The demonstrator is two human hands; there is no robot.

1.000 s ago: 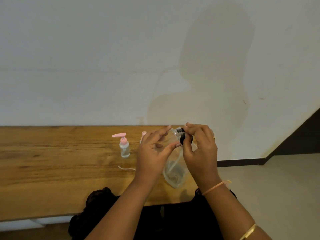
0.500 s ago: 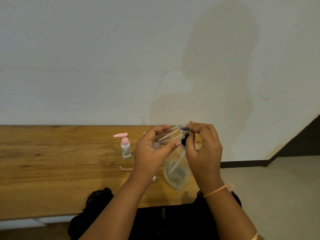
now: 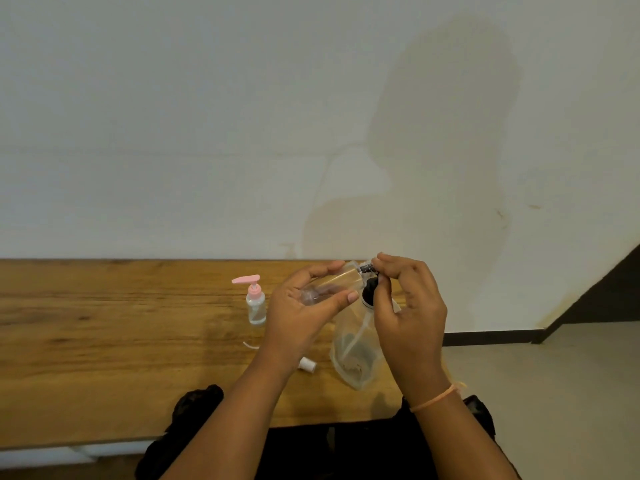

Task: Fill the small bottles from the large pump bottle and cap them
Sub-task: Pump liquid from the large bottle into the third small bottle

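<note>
My left hand (image 3: 304, 310) holds a small clear bottle (image 3: 334, 285) tilted on its side above the wooden table (image 3: 104, 334). My right hand (image 3: 408, 303) pinches the black fitting (image 3: 367, 270) at the bottle's neck. Just below stands a large clear bottle (image 3: 353, 344) with a black and white top and a dip tube inside; my right hand hides part of it. A small clear bottle with a pink pump (image 3: 255, 301) stands upright to the left of my hands.
A small white cap (image 3: 307, 365) lies on the table under my left forearm, and a thin white curved piece (image 3: 251, 345) lies in front of the pink pump bottle. The table ends at the right by the grey floor (image 3: 554, 393). A white wall rises behind.
Both hands and the small clear bottle have drifted slightly right and up; the bottle lies more horizontal. The white cap under my left forearm has come into sight.
</note>
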